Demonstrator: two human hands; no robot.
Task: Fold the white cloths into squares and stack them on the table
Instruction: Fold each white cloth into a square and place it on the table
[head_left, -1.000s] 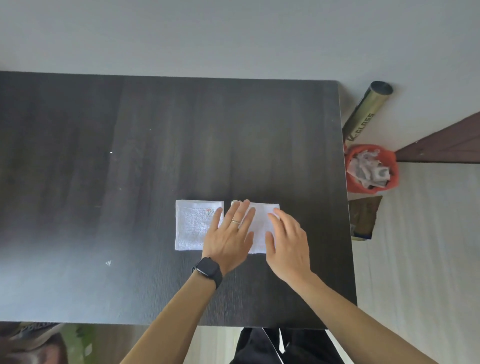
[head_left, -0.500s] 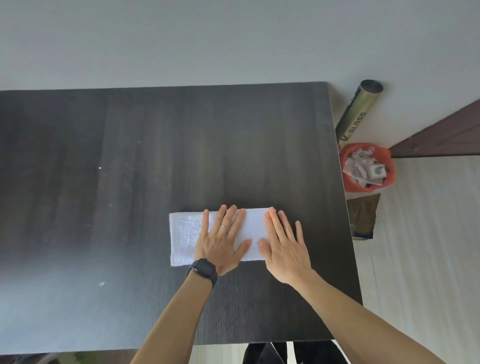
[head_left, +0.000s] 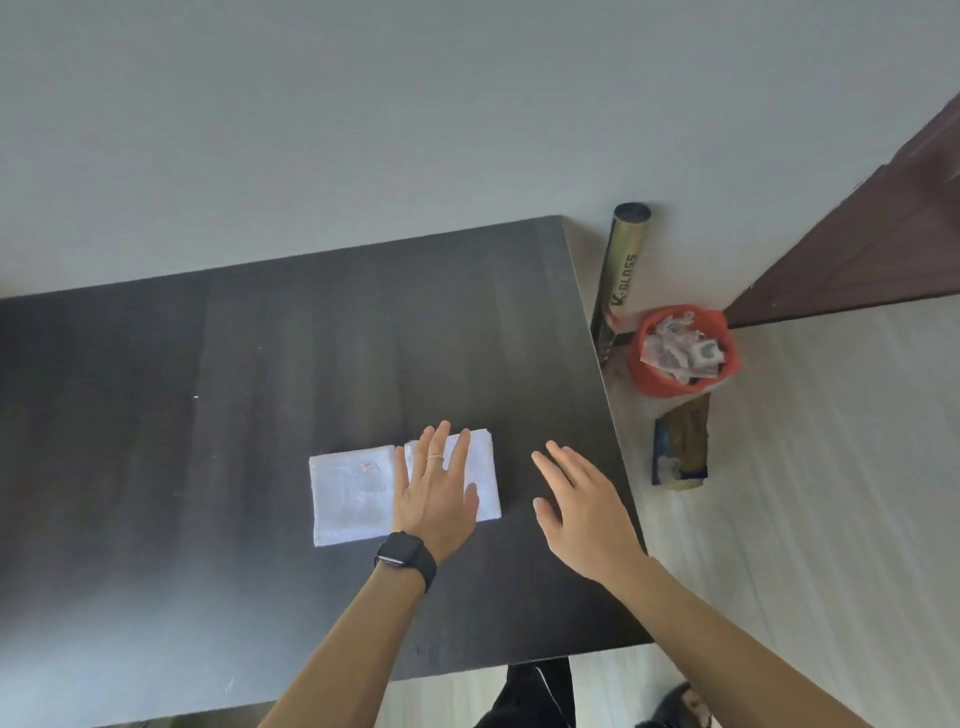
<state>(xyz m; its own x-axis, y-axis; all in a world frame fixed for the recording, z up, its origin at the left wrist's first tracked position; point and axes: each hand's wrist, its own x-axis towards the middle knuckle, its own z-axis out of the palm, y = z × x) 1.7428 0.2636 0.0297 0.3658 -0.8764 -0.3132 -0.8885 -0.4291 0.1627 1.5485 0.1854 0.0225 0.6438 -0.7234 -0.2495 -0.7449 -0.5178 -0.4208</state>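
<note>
Two folded white cloths lie edge to edge on the dark table (head_left: 208, 389). The left cloth (head_left: 349, 493) is a bare square with a faint red mark near its top. The right cloth (head_left: 480, 467) is mostly covered by my left hand (head_left: 436, 493), which rests flat on it with fingers spread; a black watch is on that wrist. My right hand (head_left: 576, 504) hovers open over bare table just right of the cloths, fingers apart, touching neither cloth.
The table's right edge runs close beside my right hand. On the floor beyond it stand a gold tube (head_left: 623, 270), an orange bin (head_left: 680, 348) full of crumpled paper and a flat packet (head_left: 680, 447). A pale wall rises behind the table.
My right hand has lifted off the right cloth and moved to the right, over bare table. My left hand still presses the cloths. The camera has tilted upward.
</note>
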